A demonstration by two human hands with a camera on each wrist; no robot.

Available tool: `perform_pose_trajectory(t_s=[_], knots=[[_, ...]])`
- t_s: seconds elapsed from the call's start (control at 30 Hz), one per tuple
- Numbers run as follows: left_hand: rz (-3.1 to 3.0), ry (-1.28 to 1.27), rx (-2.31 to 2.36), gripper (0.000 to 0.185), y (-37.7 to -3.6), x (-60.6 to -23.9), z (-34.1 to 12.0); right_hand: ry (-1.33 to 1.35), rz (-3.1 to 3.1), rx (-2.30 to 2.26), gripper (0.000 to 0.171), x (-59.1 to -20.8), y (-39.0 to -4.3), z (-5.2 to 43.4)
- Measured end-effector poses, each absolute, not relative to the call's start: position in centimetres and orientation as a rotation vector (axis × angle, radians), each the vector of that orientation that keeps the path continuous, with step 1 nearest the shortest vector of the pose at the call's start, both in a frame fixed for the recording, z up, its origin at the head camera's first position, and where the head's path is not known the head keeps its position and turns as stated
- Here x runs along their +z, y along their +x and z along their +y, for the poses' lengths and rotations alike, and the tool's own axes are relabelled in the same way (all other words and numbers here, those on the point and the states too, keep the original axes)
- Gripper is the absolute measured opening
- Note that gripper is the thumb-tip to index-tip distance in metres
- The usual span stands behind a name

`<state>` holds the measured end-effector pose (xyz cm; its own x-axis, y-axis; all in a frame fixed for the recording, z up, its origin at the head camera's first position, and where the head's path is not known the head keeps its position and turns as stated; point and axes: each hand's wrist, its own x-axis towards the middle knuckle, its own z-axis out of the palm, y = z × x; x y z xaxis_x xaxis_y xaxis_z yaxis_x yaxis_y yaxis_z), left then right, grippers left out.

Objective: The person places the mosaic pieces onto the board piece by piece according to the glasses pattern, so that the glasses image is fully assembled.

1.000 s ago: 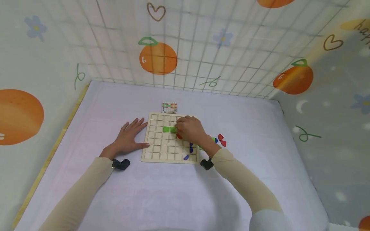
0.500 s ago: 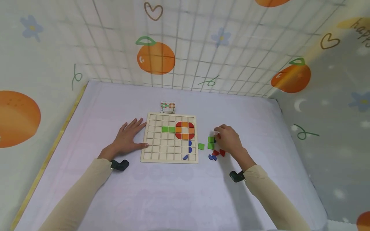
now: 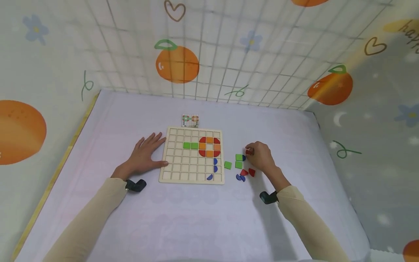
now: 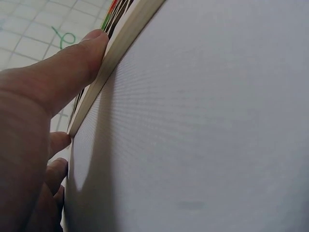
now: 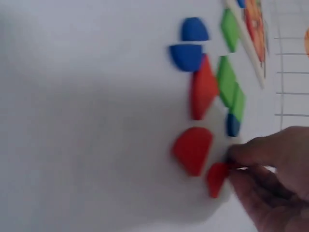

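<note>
The right hand pinches a small red piece. Just beside that pinch lie another red piece, a red wedge, two green squares and two blue half-rounds; a third green square sits a little further from it, toward the pale wooden board. That board has a plain grid, with a red and orange ring, a green bar and blue half-rounds on it. The left hand rests against the board's pale edge. Both sleeves are beige. The table cover is pale lilac. The wall sheet is white and checked, printed with oranges, blue flowers, brown hearts and green squiggles.
</note>
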<state>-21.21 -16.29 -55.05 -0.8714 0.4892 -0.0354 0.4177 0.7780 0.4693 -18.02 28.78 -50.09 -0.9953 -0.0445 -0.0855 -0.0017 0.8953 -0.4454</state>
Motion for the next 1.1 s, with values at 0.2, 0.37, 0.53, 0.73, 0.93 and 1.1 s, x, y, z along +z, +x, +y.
perform_pose_trajectory(t_s=[0.2, 0.37, 0.53, 0.73, 0.93, 1.1], knots=[[2.816, 0.721, 0.672, 0.102, -21.3, -55.3, -16.2, -0.054, 2.975, -0.748, 0.019, -48.6, -20.0, 28.4], [2.827, 0.69, 0.669, 0.102, -21.2, -55.2, -16.4, -0.094, 3.012, -0.907, 0.013, -47.3, -22.3, 25.3], [2.825, 0.699, 0.662, 0.102, -21.4, -55.2, -16.4, -0.168, 2.941, -1.023, 0.022, -47.4, -24.0, 20.5], [2.829, 0.71, 0.662, 0.102, -21.5, -55.1, -16.5, -0.32, 2.848, -1.095, 0.012, -48.1, -25.3, 15.3], [2.82, 0.701, 0.665, 0.102, -21.4, -55.0, -16.5, -0.312, 2.81, -1.092, 0.008, -49.0, -26.3, 12.3], [2.825, 0.707, 0.661, 0.102, -21.3, -55.0, -16.5, -0.265, 2.729, -1.128, 0.008, -49.6, -26.5, 11.2]])
